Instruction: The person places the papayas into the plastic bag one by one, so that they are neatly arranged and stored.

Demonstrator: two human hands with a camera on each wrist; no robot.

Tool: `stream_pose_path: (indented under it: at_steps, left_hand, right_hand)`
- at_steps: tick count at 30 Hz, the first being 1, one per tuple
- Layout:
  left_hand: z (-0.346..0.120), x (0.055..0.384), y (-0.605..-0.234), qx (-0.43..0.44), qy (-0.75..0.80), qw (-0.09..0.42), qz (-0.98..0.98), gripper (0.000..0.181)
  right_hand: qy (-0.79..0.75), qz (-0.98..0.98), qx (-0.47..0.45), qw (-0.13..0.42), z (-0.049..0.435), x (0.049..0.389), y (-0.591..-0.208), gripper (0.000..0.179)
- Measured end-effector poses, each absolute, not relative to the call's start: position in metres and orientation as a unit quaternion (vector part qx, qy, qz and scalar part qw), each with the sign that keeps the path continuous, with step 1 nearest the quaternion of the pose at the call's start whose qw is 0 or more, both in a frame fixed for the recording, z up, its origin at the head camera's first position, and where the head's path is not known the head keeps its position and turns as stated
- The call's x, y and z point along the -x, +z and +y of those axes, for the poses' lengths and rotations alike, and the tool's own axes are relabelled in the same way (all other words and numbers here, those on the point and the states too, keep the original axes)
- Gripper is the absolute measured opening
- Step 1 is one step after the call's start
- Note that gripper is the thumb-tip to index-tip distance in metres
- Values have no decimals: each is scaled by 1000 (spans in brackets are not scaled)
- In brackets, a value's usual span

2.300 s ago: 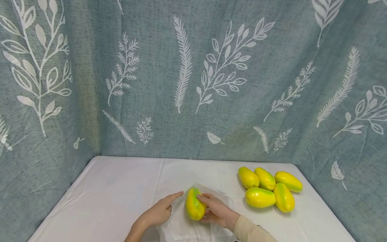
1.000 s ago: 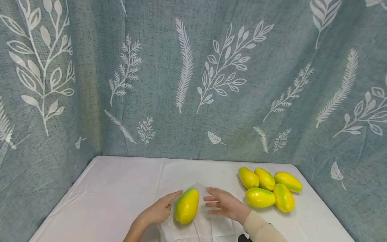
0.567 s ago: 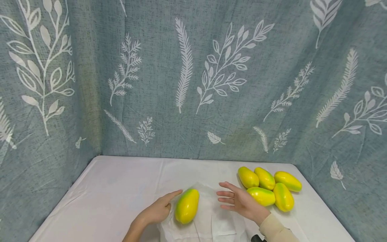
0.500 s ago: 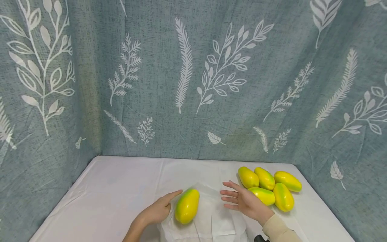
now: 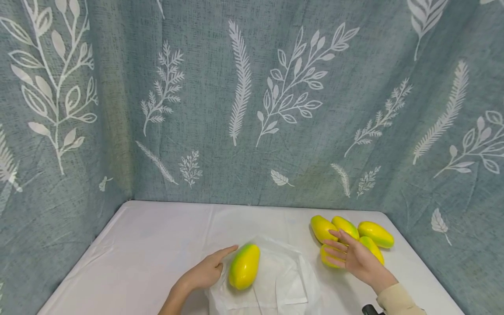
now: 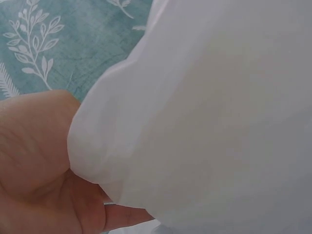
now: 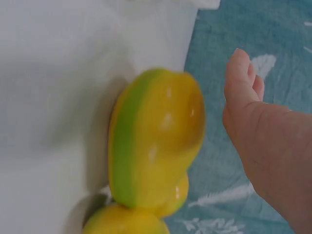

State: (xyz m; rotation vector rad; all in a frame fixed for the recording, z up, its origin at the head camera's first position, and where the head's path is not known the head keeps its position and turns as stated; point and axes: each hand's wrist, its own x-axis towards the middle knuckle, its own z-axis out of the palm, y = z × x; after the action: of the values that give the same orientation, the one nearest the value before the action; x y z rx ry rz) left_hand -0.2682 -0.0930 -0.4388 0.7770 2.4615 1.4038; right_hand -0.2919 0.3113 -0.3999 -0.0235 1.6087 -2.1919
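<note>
A yellow-green papaya (image 5: 244,267) lies on the thin white plastic bag (image 5: 285,275) in the head view; whether it is inside the bag's mouth I cannot tell. At the bag's left edge my left hand (image 5: 204,272) grips the film, index finger stretched out beside the papaya. In the left wrist view the bag (image 6: 195,117) hides most of that hand's fingers. My right hand (image 5: 362,260), fingers spread and holding nothing, hovers over the front papaya (image 5: 326,259) of the group on the right. In the right wrist view a papaya (image 7: 151,141) is apart from the hand (image 7: 268,141).
Several more papayas, among them a back-left one (image 5: 323,228) and a far-right one (image 5: 376,235), sit close together on the white-covered table (image 5: 157,245). A green leaf-patterned curtain (image 5: 252,109) stands behind and at both sides. A black object (image 5: 370,309) shows by the right sleeve.
My right hand let go of the papaya on the bag, which now leans the other way. It then moved right to the other papayas. My left hand stays at the bag's edge.
</note>
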Motion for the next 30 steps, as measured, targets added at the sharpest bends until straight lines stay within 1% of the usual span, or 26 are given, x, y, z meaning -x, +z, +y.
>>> stream_pose_path:
  at_steps: [2,6,14,17,22,30]
  left_hand:
    - [-93,268,-439,-263,475,102,834,52]
    - [-93,268,-439,-260,474,102,835,52]
    - [-94,268,-439,-266,474,104,833,51]
    - [-94,269,-439,-265,473,106,834,51]
    - [-94,268,-440,-264,474,107,833,52]
    - [-95,267,-440,-259,475,104,835,52]
  right_hand:
    - [-801,559,16,214,322,290,-397,42]
    - [-829,511,14,227,338,285,-391,34]
    - [-856,467,22,220,372,280,-386,37]
    - [-864,463,-4,197,386,280,-388,35]
    - [-868,464,-73,160,406,279,-392,30]
    - [-885,421,-125,154,433,275,-404,32]
